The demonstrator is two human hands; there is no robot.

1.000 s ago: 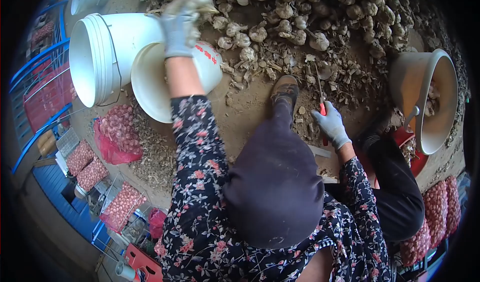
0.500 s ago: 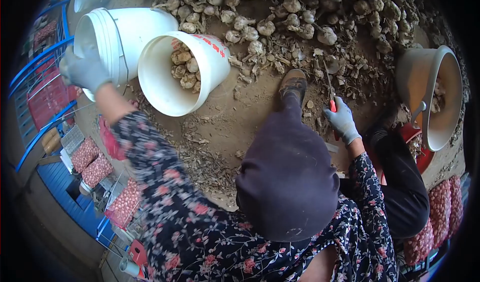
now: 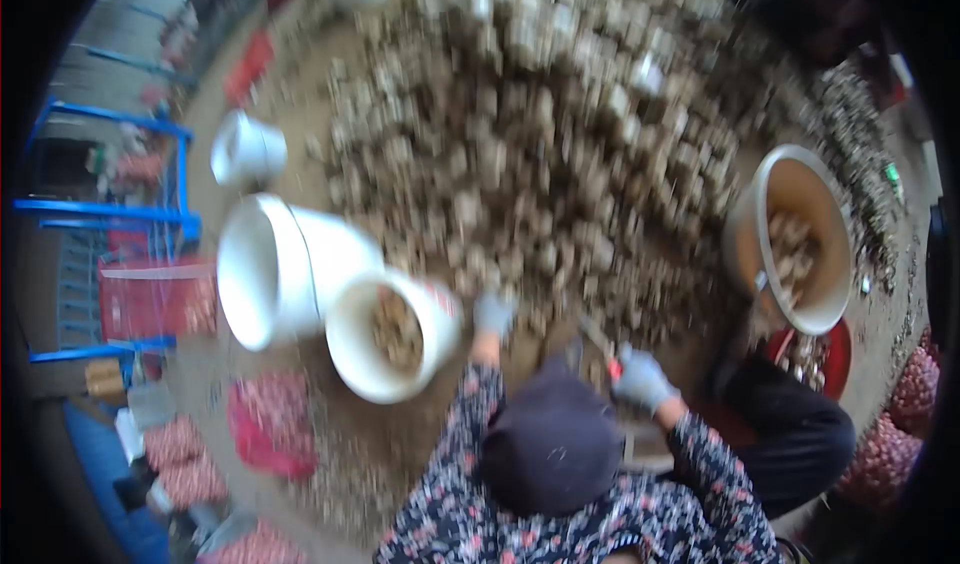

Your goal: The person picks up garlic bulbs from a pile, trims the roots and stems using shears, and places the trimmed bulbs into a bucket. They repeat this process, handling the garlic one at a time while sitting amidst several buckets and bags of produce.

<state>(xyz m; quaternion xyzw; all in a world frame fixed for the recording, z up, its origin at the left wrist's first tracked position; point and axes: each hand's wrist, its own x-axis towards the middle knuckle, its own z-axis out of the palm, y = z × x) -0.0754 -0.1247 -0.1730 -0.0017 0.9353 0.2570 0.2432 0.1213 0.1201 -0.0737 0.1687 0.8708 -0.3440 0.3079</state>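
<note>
— So, what lies at the left of the dirt ground [image 3: 400, 484]?

— A blue metal frame [image 3: 110, 209], then a small white bucket [image 3: 248, 151] and a large white bucket [image 3: 275, 269] tipped on its side. Touching that one is a white bucket holding garlic bulbs [image 3: 393, 334], its mouth turned toward the camera. Below it sits a red mesh sack [image 3: 265, 429].

— And the hands?

— The left hand [image 3: 492, 314], in a grey glove, reaches to the near edge of the garlic pile [image 3: 560, 154], just right of the filled bucket. The picture is blurred, so I cannot tell whether it is closed on a bulb or merely touching them.

— The right one?

— The right hand [image 3: 640, 379], also gloved, is wrapped around red-handled shears [image 3: 605, 354], with the blade pointing up toward the pile.

— Further right?

— A tan bucket [image 3: 795, 239] with garlic inside, standing at the pile's right edge, and red sacks of garlic [image 3: 900, 434] at the far right.
</note>
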